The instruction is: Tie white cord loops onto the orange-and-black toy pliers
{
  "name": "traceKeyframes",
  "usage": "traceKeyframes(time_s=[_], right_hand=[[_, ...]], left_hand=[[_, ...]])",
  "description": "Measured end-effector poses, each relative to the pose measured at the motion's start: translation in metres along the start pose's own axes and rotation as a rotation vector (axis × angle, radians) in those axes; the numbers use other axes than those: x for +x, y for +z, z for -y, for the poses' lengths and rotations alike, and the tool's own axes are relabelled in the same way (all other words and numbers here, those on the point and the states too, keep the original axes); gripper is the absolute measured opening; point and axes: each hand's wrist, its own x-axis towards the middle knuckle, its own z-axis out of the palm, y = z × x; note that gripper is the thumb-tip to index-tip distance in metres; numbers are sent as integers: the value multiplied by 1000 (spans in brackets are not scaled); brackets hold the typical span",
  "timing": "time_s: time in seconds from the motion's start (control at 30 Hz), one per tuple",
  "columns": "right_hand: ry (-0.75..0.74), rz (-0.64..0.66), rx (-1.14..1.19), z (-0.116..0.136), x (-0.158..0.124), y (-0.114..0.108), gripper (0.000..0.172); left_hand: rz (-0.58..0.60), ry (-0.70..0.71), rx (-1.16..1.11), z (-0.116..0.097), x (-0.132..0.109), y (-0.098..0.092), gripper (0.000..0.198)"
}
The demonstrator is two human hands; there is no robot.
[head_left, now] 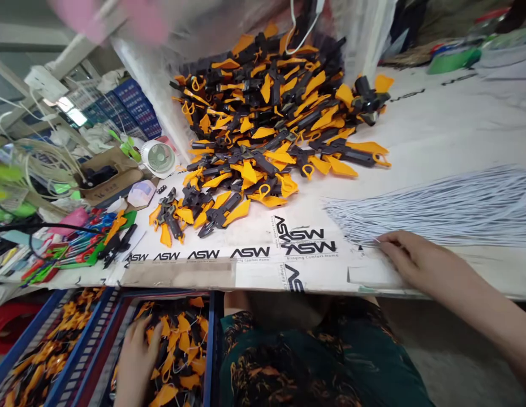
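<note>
Left hand: I hold it low in front of me, palm down, fingers spread and slightly curled.
Right hand: I reach it forward, palm down, fingers extended close together, tips pointing left.
Right forearm: my arm stretches diagonally from the lower right, wrist nearly straight.

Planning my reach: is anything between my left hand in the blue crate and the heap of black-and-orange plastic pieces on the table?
Yes. Your left hand is down inside the blue crate, so the crate's far rim and the white-covered table's front edge lie between it and the heap.
</note>
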Motion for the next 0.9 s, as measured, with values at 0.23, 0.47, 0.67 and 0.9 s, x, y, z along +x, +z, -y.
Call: traceKeyframes(time_s=[0.23,0.47,0.67,0.9], right_hand=[[10,-56,19,28,-15,-2,24],[-27,-67,190,17,-25,0,32],[-39,-120,215,8,-11,2,31],[-80,-87,165,19,5,14,31]], left_hand=[[-166,620,-262,-223,127,33,38],[-150,592,-225,-260,137,51,40],[25,934,-199,-197,95,26,44],[215,1339,-295,-232,107,23,61]])
